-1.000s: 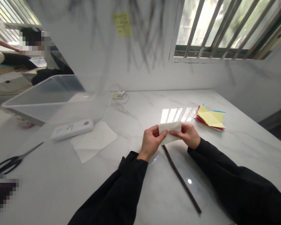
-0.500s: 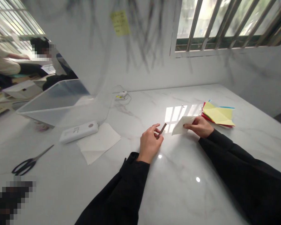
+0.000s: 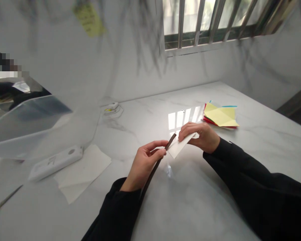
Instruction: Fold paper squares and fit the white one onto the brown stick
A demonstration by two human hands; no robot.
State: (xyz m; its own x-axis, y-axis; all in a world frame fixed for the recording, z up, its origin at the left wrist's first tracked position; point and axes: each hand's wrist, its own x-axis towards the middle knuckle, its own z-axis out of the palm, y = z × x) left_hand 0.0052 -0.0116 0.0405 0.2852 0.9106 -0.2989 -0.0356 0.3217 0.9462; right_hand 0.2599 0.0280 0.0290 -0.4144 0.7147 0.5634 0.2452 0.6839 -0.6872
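My left hand (image 3: pixel 144 160) pinches a long thin dark brown stick (image 3: pixel 154 169) near its upper end; the stick runs down along my left sleeve. My right hand (image 3: pixel 200 136) grips a small folded white paper (image 3: pixel 178 148) above the white marble table (image 3: pixel 203 201). The stick's tip touches or nearly touches the paper's upper left edge. Both hands are closed on what they hold, just in front of a sunlit patch on the table.
A stack of coloured paper (image 3: pixel 219 116), yellow on top, lies right of my hands. A white paper sheet (image 3: pixel 82 170) and a white oblong device (image 3: pixel 55 162) lie at left, behind them a clear plastic box (image 3: pixel 32 120). Scissors' tip (image 3: pixel 1 204) shows far left. A small corded device (image 3: pixel 111 107) sits by the wall.
A second ago both hands held the paper and the stick lay on the table. My left hand picked the stick up and brought its tip to the paper; the view swung right.
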